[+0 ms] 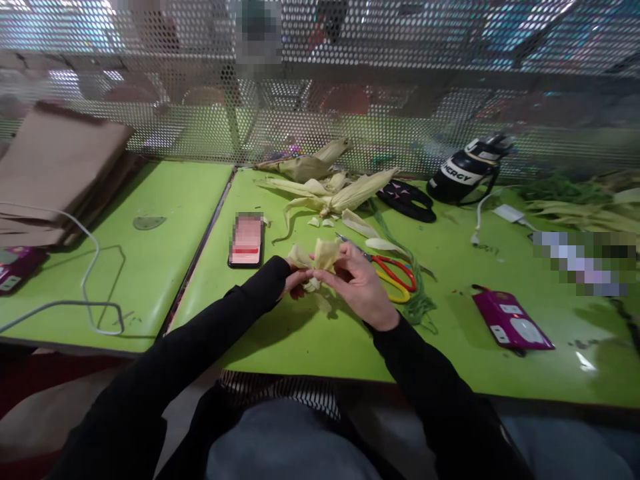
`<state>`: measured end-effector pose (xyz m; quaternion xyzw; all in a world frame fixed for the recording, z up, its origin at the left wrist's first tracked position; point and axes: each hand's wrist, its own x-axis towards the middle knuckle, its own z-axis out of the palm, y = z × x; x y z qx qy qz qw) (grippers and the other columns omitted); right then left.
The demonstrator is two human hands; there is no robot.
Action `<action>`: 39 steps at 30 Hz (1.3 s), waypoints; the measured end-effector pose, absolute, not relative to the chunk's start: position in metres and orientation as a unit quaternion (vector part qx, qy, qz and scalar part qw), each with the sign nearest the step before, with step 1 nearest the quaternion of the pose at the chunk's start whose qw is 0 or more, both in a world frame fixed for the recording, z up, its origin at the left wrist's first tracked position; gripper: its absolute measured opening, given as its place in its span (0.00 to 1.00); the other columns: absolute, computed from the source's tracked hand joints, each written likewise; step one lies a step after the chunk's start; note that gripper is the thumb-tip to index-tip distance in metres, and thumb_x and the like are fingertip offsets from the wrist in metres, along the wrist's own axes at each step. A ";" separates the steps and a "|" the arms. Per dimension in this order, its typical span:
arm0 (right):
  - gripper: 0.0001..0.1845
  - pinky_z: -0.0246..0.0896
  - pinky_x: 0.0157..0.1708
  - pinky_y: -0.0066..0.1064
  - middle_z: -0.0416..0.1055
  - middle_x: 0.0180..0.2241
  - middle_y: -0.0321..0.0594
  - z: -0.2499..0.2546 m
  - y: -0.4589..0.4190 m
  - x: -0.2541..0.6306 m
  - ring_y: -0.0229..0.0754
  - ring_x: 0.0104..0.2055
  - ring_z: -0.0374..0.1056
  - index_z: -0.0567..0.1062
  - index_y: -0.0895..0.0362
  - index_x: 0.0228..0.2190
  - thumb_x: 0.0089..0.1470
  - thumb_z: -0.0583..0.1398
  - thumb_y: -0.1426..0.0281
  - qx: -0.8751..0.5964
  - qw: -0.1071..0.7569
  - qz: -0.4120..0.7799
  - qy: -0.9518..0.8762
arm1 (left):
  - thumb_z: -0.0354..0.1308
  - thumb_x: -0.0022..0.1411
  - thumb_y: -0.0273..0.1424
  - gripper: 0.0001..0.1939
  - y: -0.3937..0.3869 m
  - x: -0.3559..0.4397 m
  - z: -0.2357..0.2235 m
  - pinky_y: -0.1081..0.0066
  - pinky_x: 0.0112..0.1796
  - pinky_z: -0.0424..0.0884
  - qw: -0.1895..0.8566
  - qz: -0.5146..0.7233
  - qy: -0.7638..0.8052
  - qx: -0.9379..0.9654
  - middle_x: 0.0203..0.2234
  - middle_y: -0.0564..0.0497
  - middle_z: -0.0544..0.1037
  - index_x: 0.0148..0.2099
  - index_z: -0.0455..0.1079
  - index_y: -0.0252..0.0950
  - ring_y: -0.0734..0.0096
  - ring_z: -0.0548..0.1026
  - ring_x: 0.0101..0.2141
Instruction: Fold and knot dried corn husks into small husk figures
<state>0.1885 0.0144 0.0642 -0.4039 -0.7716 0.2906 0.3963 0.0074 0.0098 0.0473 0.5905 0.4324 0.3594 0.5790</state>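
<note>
Between my two hands, above the green table, is a bunch of pale yellow corn husk pieces (327,255). My left hand (295,279) pinches it from the left, its wrist covered by a black sleeve. From the right, my right hand (364,283) grips the same husk with thumb and fingers. Just right of that hand lie scissors (400,273) with red and yellow handles, partly hidden behind it. Green string (419,307) trails beside the scissors. Beyond my hands is a heap of dried corn husks (345,193), with small cut scraps (327,223) in front.
A phone (247,240) lies left of my hands. Behind stand a perforated metal screen (310,120) and a tilted black bottle (467,170). A purple device (513,320) sits at right, brown paper bags (55,173) and a cable (87,267) at left. A seam splits the table.
</note>
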 end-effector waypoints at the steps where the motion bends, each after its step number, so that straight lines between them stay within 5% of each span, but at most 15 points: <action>1: 0.11 0.66 0.35 0.36 0.67 0.34 0.42 0.065 0.012 0.187 0.44 0.36 0.66 0.78 0.55 0.31 0.56 0.62 0.60 -0.401 0.406 0.243 -0.784 | 0.58 0.62 0.35 0.12 0.010 0.008 0.045 0.79 0.20 0.66 0.564 0.360 0.450 0.592 0.17 0.55 0.70 0.31 0.70 0.31 0.81 0.68 0.17; 6: 0.09 0.67 0.44 0.40 0.72 0.41 0.44 0.063 0.001 0.181 0.46 0.43 0.69 0.76 0.52 0.39 0.63 0.55 0.67 -0.347 0.407 0.197 -0.821 | 0.60 0.59 0.33 0.12 0.010 0.013 0.034 0.79 0.18 0.60 0.528 0.376 0.477 0.593 0.15 0.57 0.67 0.26 0.67 0.34 0.82 0.64 0.16; 10: 0.12 0.67 0.35 0.36 0.72 0.32 0.39 0.059 -0.001 0.182 0.41 0.32 0.69 0.73 0.51 0.42 0.65 0.51 0.63 -0.356 0.386 0.265 -0.809 | 0.65 0.54 0.38 0.16 0.010 0.010 0.040 0.78 0.17 0.61 0.572 0.384 0.467 0.555 0.14 0.57 0.67 0.25 0.65 0.34 0.81 0.64 0.15; 14: 0.16 0.66 0.33 0.34 0.73 0.35 0.40 0.058 0.001 0.183 0.42 0.32 0.69 0.69 0.50 0.51 0.65 0.53 0.61 -0.397 0.414 0.227 -0.787 | 0.62 0.57 0.40 0.18 0.013 0.007 0.051 0.78 0.16 0.56 0.628 0.344 0.485 0.503 0.12 0.58 0.64 0.24 0.64 0.33 0.82 0.61 0.12; 20: 0.07 0.65 0.34 0.31 0.75 0.33 0.39 0.062 0.008 0.185 0.39 0.34 0.70 0.74 0.54 0.41 0.63 0.57 0.67 -0.335 0.379 0.117 -0.855 | 0.61 0.59 0.33 0.13 0.014 0.009 0.051 0.77 0.16 0.53 0.648 0.353 0.492 0.462 0.13 0.58 0.64 0.25 0.66 0.33 0.82 0.61 0.13; 28: 0.08 0.64 0.34 0.32 0.71 0.31 0.41 0.059 0.015 0.190 0.41 0.33 0.68 0.74 0.57 0.35 0.63 0.57 0.68 -0.309 0.330 0.047 -0.891 | 0.61 0.55 0.24 0.05 0.022 0.007 0.044 0.78 0.21 0.64 0.696 0.355 0.448 0.434 0.17 0.55 0.71 0.28 0.68 0.31 0.79 0.69 0.19; 39: 0.10 0.63 0.35 0.33 0.70 0.32 0.43 0.064 0.015 0.193 0.41 0.34 0.66 0.73 0.59 0.34 0.65 0.53 0.70 -0.305 0.255 0.029 -0.917 | 0.68 0.46 0.24 0.16 0.023 0.008 0.021 0.71 0.33 0.71 0.703 0.426 0.380 0.423 0.20 0.57 0.73 0.35 0.64 0.32 0.78 0.73 0.23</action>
